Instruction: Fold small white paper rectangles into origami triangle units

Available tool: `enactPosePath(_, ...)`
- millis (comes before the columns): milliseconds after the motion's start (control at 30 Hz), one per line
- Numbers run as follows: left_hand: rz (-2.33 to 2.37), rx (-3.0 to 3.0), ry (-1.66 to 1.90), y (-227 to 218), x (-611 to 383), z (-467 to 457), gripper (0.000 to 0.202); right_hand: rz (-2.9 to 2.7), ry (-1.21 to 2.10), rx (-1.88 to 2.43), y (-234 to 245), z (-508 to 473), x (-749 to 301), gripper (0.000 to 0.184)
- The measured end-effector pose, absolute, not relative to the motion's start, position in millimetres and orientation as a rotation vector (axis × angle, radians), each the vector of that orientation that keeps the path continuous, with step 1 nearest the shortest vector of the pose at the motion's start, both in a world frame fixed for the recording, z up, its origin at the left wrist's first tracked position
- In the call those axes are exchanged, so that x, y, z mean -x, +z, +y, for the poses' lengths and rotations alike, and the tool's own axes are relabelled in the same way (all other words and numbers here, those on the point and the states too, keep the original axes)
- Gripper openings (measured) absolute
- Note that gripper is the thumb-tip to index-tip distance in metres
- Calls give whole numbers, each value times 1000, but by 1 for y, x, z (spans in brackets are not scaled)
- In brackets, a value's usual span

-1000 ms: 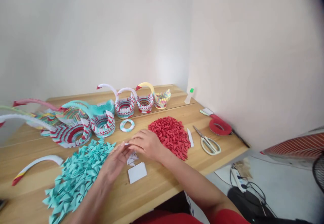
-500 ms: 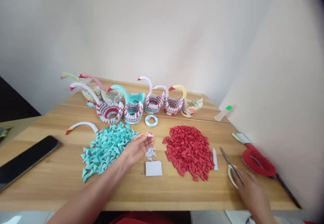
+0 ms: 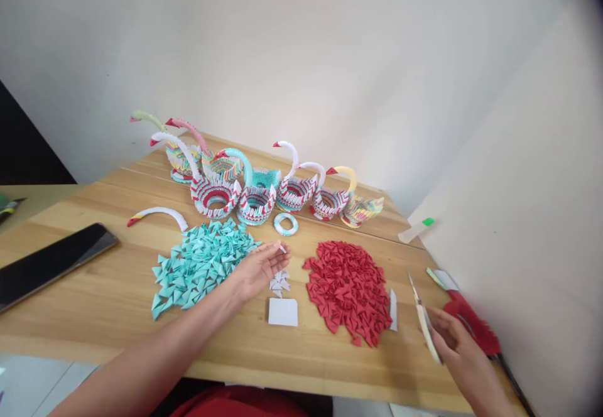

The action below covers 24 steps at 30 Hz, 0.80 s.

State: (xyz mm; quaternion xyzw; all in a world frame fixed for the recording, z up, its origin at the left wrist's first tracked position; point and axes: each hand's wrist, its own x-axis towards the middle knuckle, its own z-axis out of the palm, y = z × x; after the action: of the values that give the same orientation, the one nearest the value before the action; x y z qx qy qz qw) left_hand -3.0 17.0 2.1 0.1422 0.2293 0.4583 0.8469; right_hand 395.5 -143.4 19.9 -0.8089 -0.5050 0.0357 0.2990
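A small white folded paper piece [image 3: 282, 249] is pinched in the fingertips of my left hand [image 3: 264, 267], at the right edge of the turquoise paper pile [image 3: 202, 266]. Beneath that hand lie several small white paper triangles [image 3: 279, 282], with a white paper stack [image 3: 283, 312] in front of them. At the right, my right hand [image 3: 455, 345] is closed on the pale handle of a pair of scissors [image 3: 425, 323], raised off the table with the blades pointing away. Red folded paper triangles [image 3: 351, 291] are heaped between the two hands.
Several paper swans [image 3: 215, 197] stand along the back, with a turquoise and white ring [image 3: 286, 224] in front. A swan neck [image 3: 157, 210] and a phone [image 3: 56, 263] lie left. A glue tube [image 3: 414, 231], a white strip [image 3: 393, 310] and a red object [image 3: 475, 326] lie right.
My right hand has lifted the scissors from the tabletop and turned them more upright. My left hand keeps its pinch on the white piece. The camera view has tilted slightly.
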Motion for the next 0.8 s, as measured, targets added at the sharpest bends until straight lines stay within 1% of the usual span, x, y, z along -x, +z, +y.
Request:
enactPosePath(33,483,-297,963,1,3,17,6,-1362,294,2033,25,-142,-375,51)
enactPosePath(67,480,-299,959,1,3,17,6,-1378,404,1957,28,-141,-354,52)
enactPosePath(133,472,-311,949,-1,3,16,7,-1512,514,1863,31,-138,-308,46)
enactPosePath(200,473,-324,939,-1,2,16,7,-1649,445,1752,31,-134,-267,36)
enactPosePath(233,476,-328,933,-1,2,15,6,-1709,414,1717,30,-131,-250,34)
enactPosePath(367,503,-317,907,1,-1,11,7,-1900,317,1568,27,-122,-212,33)
enactPosePath(633,542,-253,854,9,-2,9,17,-1993,352,1560,27,-115,-207,34)
enactPosePath(800,499,-265,839,7,-1,8,17,-1982,391,1565,24,-112,-208,34)
